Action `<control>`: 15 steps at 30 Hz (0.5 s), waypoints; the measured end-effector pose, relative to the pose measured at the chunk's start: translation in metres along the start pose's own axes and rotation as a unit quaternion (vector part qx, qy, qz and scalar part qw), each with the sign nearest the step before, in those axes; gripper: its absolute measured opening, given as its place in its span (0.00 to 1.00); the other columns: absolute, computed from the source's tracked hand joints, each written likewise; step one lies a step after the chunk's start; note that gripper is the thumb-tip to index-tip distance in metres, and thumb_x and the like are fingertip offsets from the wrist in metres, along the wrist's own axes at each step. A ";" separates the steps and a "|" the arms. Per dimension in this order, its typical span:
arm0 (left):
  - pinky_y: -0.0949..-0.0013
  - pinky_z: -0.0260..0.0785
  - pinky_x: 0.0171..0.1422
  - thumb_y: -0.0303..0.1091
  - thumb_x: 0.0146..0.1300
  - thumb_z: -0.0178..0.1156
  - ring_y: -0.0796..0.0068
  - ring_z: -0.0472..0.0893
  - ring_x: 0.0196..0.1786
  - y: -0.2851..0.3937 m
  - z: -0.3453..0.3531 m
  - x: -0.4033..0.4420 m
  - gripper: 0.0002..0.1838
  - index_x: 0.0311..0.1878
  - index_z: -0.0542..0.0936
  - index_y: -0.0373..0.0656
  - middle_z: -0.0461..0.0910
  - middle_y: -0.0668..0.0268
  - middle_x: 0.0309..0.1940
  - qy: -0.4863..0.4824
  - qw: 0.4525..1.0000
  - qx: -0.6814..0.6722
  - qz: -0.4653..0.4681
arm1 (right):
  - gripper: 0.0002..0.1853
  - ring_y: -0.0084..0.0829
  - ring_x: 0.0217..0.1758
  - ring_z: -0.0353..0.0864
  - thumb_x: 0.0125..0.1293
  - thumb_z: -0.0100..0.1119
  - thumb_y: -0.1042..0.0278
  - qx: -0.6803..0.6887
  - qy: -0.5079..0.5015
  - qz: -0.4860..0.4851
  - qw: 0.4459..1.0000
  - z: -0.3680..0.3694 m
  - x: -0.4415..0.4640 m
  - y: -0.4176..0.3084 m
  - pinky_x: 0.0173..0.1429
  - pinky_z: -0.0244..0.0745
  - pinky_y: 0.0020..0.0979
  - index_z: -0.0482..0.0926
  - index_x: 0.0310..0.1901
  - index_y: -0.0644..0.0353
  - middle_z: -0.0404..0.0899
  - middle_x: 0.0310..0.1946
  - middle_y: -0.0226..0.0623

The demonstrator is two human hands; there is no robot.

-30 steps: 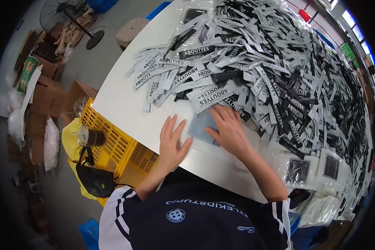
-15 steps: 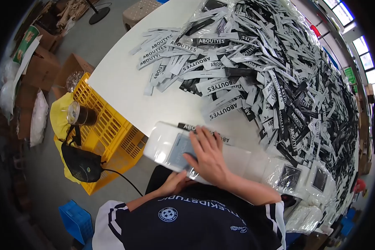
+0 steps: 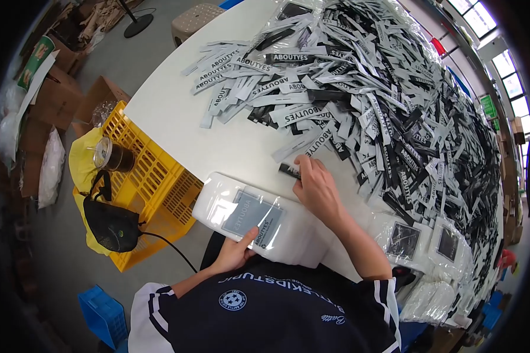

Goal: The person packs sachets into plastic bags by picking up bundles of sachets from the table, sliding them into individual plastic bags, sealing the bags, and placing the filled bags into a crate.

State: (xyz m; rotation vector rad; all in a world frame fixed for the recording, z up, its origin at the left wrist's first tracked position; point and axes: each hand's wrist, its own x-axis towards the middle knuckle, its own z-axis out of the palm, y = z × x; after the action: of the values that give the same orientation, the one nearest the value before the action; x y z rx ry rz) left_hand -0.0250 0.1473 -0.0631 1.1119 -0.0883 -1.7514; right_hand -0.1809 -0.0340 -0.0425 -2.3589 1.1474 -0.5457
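A glossy white plastic-wrapped package (image 3: 218, 203) with a blue-grey printed panel lies at the table's near edge. My left hand (image 3: 234, 253) grips its near side, thumb on top, the other fingers hidden beneath. A small ABOUTYES label shows beside that thumb. Just past the package's far edge, my right hand (image 3: 319, 189) is closed, fingertips pinched on a small black ABOUTYES packet (image 3: 288, 170). Part of this packet is hidden by the fingers. Close beyond it lies a grey ABOUTYES packet (image 3: 300, 144) at the edge of a large heap of packets (image 3: 394, 112).
The white table (image 3: 182, 112) curves away to the left. Yellow crates (image 3: 153, 170) stand beside it, with a drink cup (image 3: 113, 155) and a black pouch (image 3: 113, 223). More wrapped packages (image 3: 406, 241) lie at right. A blue crate (image 3: 103, 315) sits on the floor.
My right hand has lifted off the package and moved right and away from me, with the black packet shifting along. My left thumb now lies on top of the package's near side.
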 end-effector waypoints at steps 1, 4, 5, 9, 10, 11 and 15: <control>0.65 0.77 0.55 0.34 0.71 0.52 0.69 0.76 0.57 -0.004 -0.005 0.001 0.23 0.65 0.60 0.39 0.70 0.58 0.57 -0.003 1.000 -0.002 0.006 | 0.17 0.48 0.41 0.75 0.50 0.58 0.79 0.019 0.016 0.001 1.000 0.001 -0.002 0.005 0.45 0.70 0.40 0.71 0.44 0.65 0.75 0.36 0.45; 0.62 0.76 0.57 0.33 0.70 0.52 0.68 0.75 0.58 -0.009 -0.006 0.002 0.24 0.65 0.59 0.39 0.70 0.58 0.56 0.002 1.000 -0.031 -0.001 | 0.18 0.47 0.39 0.76 0.49 0.56 0.81 0.036 0.037 0.024 0.998 -0.015 -0.002 0.016 0.42 0.72 0.40 0.73 0.46 0.67 0.74 0.37 0.45; 0.62 0.75 0.58 0.32 0.70 0.52 0.68 0.75 0.58 -0.010 -0.009 0.002 0.23 0.65 0.60 0.39 0.71 0.58 0.56 -0.003 0.999 -0.037 -0.015 | 0.19 0.47 0.39 0.76 0.49 0.56 0.82 0.033 0.039 0.035 0.998 -0.023 -0.004 0.017 0.40 0.73 0.40 0.73 0.46 0.67 0.73 0.37 0.45; 0.64 0.71 0.60 0.27 0.68 0.54 0.68 0.75 0.57 -0.024 -0.023 0.005 0.22 0.63 0.64 0.37 0.73 0.58 0.54 -0.026 0.998 -0.015 0.061 | 0.18 0.45 0.37 0.76 0.49 0.58 0.81 0.009 0.172 0.053 0.984 -0.052 -0.022 0.006 0.38 0.73 0.37 0.74 0.45 0.65 0.71 0.38 0.42; 0.65 0.70 0.60 0.26 0.67 0.54 0.69 0.75 0.57 -0.024 -0.023 0.005 0.21 0.62 0.65 0.36 0.73 0.58 0.54 -0.032 0.993 0.001 0.116 | 0.18 0.45 0.40 0.77 0.50 0.58 0.80 0.045 0.071 0.071 0.994 -0.061 -0.032 0.007 0.44 0.73 0.34 0.74 0.45 0.66 0.73 0.39 0.44; 0.67 0.67 0.60 0.25 0.65 0.55 0.71 0.75 0.55 -0.019 -0.025 0.001 0.20 0.60 0.68 0.34 0.75 0.59 0.53 -0.007 0.988 0.031 0.149 | 0.18 0.45 0.42 0.76 0.49 0.59 0.78 0.040 0.008 0.062 0.997 -0.065 -0.042 0.007 0.46 0.73 0.35 0.74 0.46 0.65 0.74 0.40 0.44; 0.66 0.67 0.61 0.26 0.60 0.60 0.67 0.75 0.54 0.039 -0.032 -0.020 0.24 0.59 0.69 0.31 0.74 0.57 0.53 0.071 0.908 0.200 0.362 | 0.19 0.44 0.47 0.74 0.49 0.62 0.73 -0.013 -0.045 0.076 0.996 -0.047 -0.074 0.018 0.52 0.70 0.38 0.75 0.45 0.62 0.76 0.41 0.43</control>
State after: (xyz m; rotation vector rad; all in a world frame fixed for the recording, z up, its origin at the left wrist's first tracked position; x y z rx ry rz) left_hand 0.0262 0.1572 -0.0491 1.2766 -0.7079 -0.9969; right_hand -0.2594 0.0046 -0.0246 -2.2689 1.2859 -0.3703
